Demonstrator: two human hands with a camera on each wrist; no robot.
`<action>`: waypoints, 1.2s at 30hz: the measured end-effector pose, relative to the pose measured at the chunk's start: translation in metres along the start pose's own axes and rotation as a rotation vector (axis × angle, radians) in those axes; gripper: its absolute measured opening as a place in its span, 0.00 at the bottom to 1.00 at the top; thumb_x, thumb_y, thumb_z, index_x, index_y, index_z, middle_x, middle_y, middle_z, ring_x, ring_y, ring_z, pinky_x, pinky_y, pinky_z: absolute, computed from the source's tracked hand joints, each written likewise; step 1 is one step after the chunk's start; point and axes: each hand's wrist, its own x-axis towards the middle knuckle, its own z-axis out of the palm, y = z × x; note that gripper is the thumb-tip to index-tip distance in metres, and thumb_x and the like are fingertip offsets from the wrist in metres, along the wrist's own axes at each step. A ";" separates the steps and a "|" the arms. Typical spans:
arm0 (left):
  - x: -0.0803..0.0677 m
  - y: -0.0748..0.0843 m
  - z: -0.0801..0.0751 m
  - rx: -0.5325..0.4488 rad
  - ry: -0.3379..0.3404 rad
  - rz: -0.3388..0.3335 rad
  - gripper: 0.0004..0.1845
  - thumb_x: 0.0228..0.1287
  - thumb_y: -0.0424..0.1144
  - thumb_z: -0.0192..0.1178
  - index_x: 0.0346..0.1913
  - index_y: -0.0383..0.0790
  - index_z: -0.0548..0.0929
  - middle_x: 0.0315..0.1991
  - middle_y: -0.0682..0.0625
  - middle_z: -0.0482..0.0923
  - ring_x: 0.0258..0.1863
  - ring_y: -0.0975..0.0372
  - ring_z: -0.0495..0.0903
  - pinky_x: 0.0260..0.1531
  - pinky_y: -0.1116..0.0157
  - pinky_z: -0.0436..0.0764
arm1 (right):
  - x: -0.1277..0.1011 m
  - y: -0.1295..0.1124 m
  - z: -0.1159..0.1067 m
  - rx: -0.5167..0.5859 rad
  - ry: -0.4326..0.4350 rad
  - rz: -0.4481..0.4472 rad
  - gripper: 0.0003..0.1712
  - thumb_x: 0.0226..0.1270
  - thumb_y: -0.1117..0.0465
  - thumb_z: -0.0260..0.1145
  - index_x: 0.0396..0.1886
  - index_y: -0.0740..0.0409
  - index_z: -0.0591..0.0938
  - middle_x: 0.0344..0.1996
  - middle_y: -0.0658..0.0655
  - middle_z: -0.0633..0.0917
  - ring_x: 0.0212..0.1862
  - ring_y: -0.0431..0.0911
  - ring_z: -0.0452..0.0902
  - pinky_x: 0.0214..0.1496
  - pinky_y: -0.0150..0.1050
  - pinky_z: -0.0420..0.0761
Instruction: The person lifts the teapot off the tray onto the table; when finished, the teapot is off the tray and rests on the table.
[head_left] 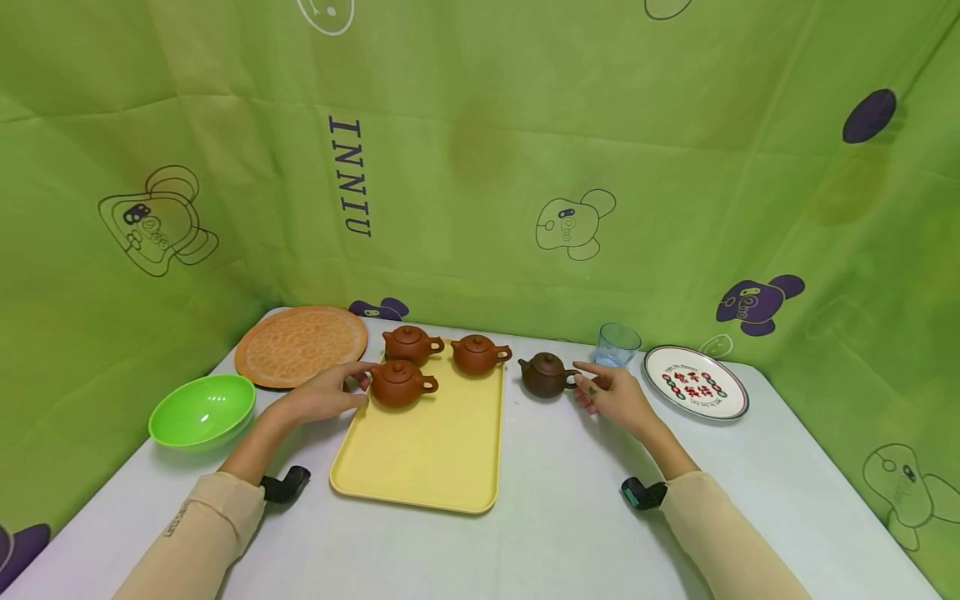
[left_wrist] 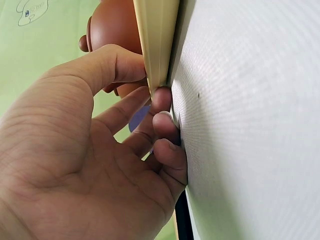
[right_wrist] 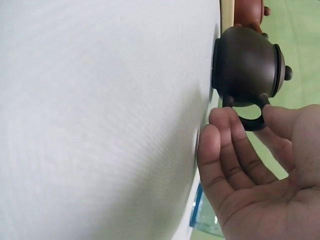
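My left hand (head_left: 330, 393) pinches the left rim of a yellow tray (head_left: 431, 467), its thumb (left_wrist: 117, 65) on top and the other fingertips low at the edge. Three reddish-brown teapots stand on the tray: the front one (head_left: 397, 385) right beside this hand, one behind it (head_left: 408, 346), and one at the back right (head_left: 477, 356). Right of the tray, a dark brown teapot (head_left: 546, 377) stands upright on the table. My right hand (head_left: 615, 398) holds its handle (right_wrist: 252, 122) with the thumb and fingers, the lower fingers curled under it near the tabletop.
A bright green bowl (head_left: 202, 412) and an orange-slice round mat (head_left: 303, 343) are at the left. Behind my right hand stands a blue clear glass (head_left: 618, 343); a white plate with red characters (head_left: 696, 383) lies farther right. Green cloth (head_left: 480, 167) walls the table (head_left: 555, 533).
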 end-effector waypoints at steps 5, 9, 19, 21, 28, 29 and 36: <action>0.000 0.001 0.000 -0.006 -0.003 -0.009 0.35 0.64 0.33 0.62 0.75 0.30 0.71 0.50 0.41 0.78 0.45 0.56 0.73 0.42 0.63 0.71 | -0.004 -0.004 -0.003 -0.011 0.006 -0.025 0.28 0.80 0.63 0.62 0.73 0.72 0.74 0.37 0.72 0.91 0.29 0.46 0.87 0.31 0.38 0.86; -0.001 0.003 0.000 -0.007 -0.002 -0.017 0.35 0.64 0.34 0.62 0.76 0.31 0.71 0.50 0.41 0.78 0.45 0.55 0.73 0.43 0.62 0.71 | -0.006 -0.007 -0.005 -0.003 0.006 -0.034 0.27 0.80 0.63 0.62 0.73 0.71 0.75 0.39 0.73 0.91 0.30 0.48 0.88 0.33 0.39 0.87; -0.001 0.003 0.000 -0.009 0.000 -0.014 0.35 0.64 0.33 0.61 0.75 0.30 0.71 0.50 0.40 0.77 0.45 0.55 0.73 0.43 0.62 0.71 | -0.007 -0.015 -0.011 0.022 -0.045 -0.052 0.25 0.81 0.64 0.60 0.72 0.69 0.76 0.44 0.76 0.89 0.34 0.48 0.90 0.35 0.41 0.88; -0.001 0.003 0.000 -0.011 -0.001 -0.012 0.35 0.64 0.33 0.61 0.75 0.30 0.71 0.50 0.41 0.77 0.45 0.55 0.73 0.43 0.62 0.71 | -0.006 -0.018 -0.012 0.030 -0.055 -0.056 0.25 0.81 0.64 0.60 0.72 0.69 0.76 0.45 0.76 0.89 0.35 0.47 0.90 0.36 0.40 0.88; -0.001 0.002 0.000 -0.010 -0.002 -0.012 0.35 0.63 0.33 0.62 0.75 0.31 0.71 0.50 0.41 0.78 0.45 0.56 0.73 0.42 0.62 0.71 | -0.005 -0.030 -0.008 0.061 -0.093 -0.065 0.24 0.81 0.66 0.60 0.71 0.71 0.77 0.47 0.76 0.89 0.37 0.46 0.90 0.38 0.42 0.89; -0.001 0.002 0.000 -0.010 -0.002 -0.010 0.35 0.63 0.33 0.62 0.75 0.31 0.71 0.50 0.41 0.77 0.45 0.56 0.73 0.42 0.63 0.71 | -0.004 -0.031 -0.007 0.068 -0.098 -0.069 0.23 0.81 0.66 0.59 0.70 0.71 0.77 0.47 0.76 0.89 0.37 0.47 0.91 0.38 0.42 0.89; -0.001 0.001 0.000 -0.014 -0.005 -0.006 0.36 0.64 0.33 0.62 0.75 0.30 0.71 0.50 0.41 0.77 0.45 0.55 0.72 0.42 0.63 0.70 | -0.001 -0.043 0.007 0.056 -0.143 -0.089 0.21 0.81 0.64 0.61 0.67 0.68 0.81 0.46 0.72 0.90 0.38 0.56 0.90 0.37 0.42 0.88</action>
